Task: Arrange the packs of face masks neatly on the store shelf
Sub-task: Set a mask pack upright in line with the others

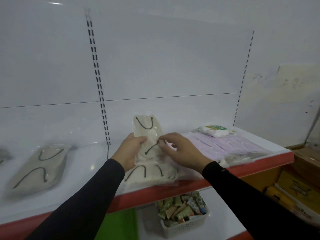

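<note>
A clear pack of cream face masks with dark ear loops (147, 130) is held tilted upright over the white shelf (83, 163). My left hand (129, 150) grips its left edge, and my right hand (180, 149) pinches its front plastic near the middle. Beneath it lies another cream pack (154, 175) at the shelf's front edge. A grey mask pack (39, 168) lies flat to the left. Pink mask packs (230, 146) are spread flat on the right of the shelf.
A small white-and-green packet (214, 130) rests on the pink packs. The shelf has a red front edge (173, 189). Below it stands a white basket of sachets (185, 213). Yellow cartons (294, 187) sit at the lower right.
</note>
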Available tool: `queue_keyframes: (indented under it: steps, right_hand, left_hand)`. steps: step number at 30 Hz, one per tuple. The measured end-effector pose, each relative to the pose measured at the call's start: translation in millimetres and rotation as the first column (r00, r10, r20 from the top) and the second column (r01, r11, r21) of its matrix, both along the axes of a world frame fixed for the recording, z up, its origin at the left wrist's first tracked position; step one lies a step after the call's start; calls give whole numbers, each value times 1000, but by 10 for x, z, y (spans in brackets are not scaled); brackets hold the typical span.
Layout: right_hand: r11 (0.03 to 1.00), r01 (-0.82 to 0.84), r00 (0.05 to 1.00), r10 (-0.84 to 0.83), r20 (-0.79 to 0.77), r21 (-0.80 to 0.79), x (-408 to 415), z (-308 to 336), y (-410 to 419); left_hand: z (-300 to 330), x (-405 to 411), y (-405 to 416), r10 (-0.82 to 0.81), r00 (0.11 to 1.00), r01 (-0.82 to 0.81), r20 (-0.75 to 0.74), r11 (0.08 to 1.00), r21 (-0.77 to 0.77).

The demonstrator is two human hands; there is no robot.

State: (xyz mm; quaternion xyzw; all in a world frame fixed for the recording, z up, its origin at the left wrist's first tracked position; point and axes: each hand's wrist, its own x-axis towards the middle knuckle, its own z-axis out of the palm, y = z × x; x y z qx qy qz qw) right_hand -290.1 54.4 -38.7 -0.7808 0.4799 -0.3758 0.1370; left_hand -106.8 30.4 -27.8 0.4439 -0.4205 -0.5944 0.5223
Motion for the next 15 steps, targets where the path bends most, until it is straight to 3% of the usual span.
queue_keyframes:
  steps: [3,5,7,11,15]
  right_hand:
    - [982,77,962,-118,245,172,207,113,-65]
    - [923,-75,919,-82,386,377,431,155,-107]
    - [831,-275,846,-30,532,484,737,155,-136]
    - [803,-289,801,-96,591,522,1412,80,-179]
    - [796,-275,839,-74,539,539,1958,26,-182]
  left_hand:
    - [64,258,74,34,999,-34,-6,999,-6]
    - [89,447,128,52,998,-51,22,998,-25]
    - [91,610,211,81,990,-74,115,996,-57]
    - [79,1000,353,203,936,-182,287,979,-96]
    - [62,1534,483,265,860,-249,436,964,-95]
